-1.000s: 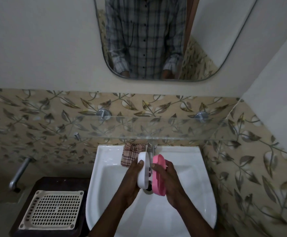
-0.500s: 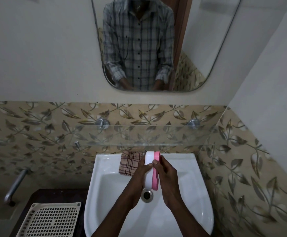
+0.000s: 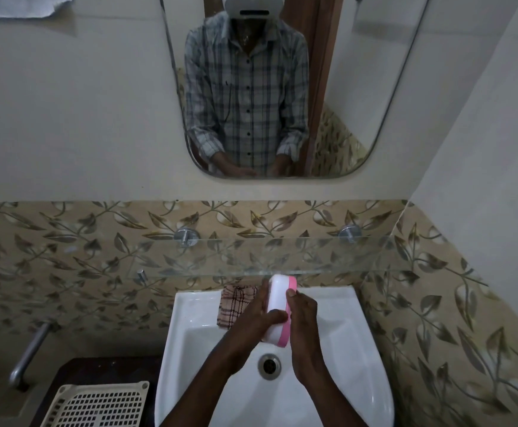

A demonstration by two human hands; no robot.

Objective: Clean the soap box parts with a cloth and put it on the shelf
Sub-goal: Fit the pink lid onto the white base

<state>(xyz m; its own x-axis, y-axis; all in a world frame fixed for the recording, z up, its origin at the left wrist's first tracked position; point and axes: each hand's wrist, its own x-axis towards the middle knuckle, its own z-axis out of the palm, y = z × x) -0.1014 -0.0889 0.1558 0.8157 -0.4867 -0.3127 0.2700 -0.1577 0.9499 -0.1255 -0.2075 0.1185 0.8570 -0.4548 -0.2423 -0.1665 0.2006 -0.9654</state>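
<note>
The soap box (image 3: 277,298), a white part pressed flat against a pink part, stands on edge between my two hands above the white sink (image 3: 190,322). My left hand (image 3: 253,318) grips its white side, thumb curled over the front. My right hand (image 3: 304,315) holds the pink side, fingertips at the top rim. A checked cloth (image 3: 233,303) lies on the sink's back ledge, just left of my left hand. The glass shelf (image 3: 328,257) runs along the tiled wall just above the box.
A drain (image 3: 269,366) sits in the sink bowl under my wrists. A cream plastic grid tray (image 3: 97,405) lies on a dark stand at the lower left. A metal pipe (image 3: 29,349) juts from the left wall. A mirror (image 3: 359,72) hangs above the shelf.
The white and pink parts, apart a second ago, have been brought together into one box. Both hands have lifted it slightly toward the shelf, and the camera has tilted up.
</note>
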